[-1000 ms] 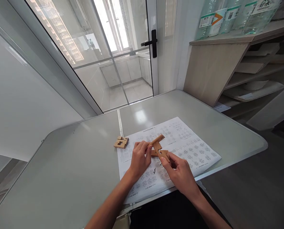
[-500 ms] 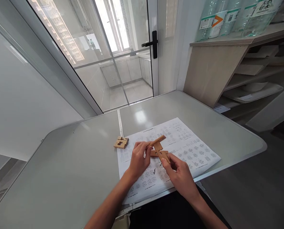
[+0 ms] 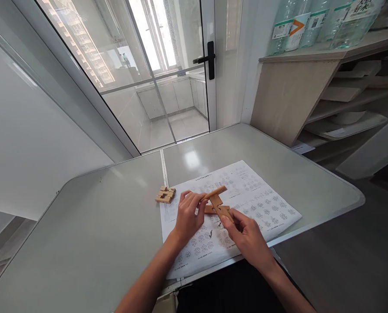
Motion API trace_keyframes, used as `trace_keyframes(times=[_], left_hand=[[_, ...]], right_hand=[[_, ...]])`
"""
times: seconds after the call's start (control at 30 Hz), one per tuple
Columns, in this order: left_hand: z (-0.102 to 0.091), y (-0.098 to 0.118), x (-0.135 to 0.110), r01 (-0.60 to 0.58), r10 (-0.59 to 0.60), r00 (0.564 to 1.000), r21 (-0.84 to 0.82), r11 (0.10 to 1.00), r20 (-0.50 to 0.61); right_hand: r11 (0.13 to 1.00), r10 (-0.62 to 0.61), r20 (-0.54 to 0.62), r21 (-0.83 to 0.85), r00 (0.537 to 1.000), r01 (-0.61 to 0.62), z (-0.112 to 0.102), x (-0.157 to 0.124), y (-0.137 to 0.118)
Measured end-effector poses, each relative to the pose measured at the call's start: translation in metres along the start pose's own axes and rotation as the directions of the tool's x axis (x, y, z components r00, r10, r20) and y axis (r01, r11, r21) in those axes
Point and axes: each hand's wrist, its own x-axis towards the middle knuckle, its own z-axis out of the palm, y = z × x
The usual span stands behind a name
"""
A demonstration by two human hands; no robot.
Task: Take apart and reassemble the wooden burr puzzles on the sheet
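Above the paper (image 3: 272, 208), the left hand (image 3: 190, 214) pinched a wooden stick (image 3: 217, 191) and the right hand (image 3: 245, 231) gripped a notched stick (image 3: 216, 201), seemingly touching it. Wooden blocks (image 3: 165, 195) sat at the paper's left edge.

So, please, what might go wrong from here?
The upper wooden bar could slip, as the left hand appears to pinch only one end. The notched piece, held near one end by the right hand, could tilt. The printed sheet might shift, since it reaches the near edge of the table.
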Motion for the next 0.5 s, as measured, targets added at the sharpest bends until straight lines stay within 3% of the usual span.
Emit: trace_keyframes(times=[0.1, 0.23, 0.37, 0.5], left_hand=[[0.001, 0.002, -0.001, 0.013, -0.013, 1.000, 0.014, 1.000, -0.014], [0.004, -0.001, -0.002, 0.073, -0.068, 0.995, 0.066, 0.995, -0.073], [0.002, -0.009, 0.000, 0.118, -0.111, 0.988, 0.057, 0.991, -0.108], [0.001, -0.010, 0.001, 0.166, -0.159, 0.983, 0.076, 0.983, -0.087]], right_hand=[[1.000, -0.014, -0.021, -0.022, 1.000, 0.014, 0.000, 0.000, -0.001], [0.998, -0.044, -0.055, -0.046, 0.997, 0.042, 0.015, -0.005, -0.006], [0.996, -0.066, 0.033, -0.065, 0.997, 0.068, 0.028, -0.009, -0.009], [0.993, -0.082, -0.033, -0.084, 0.996, 0.079, 0.012, -0.002, -0.006]])
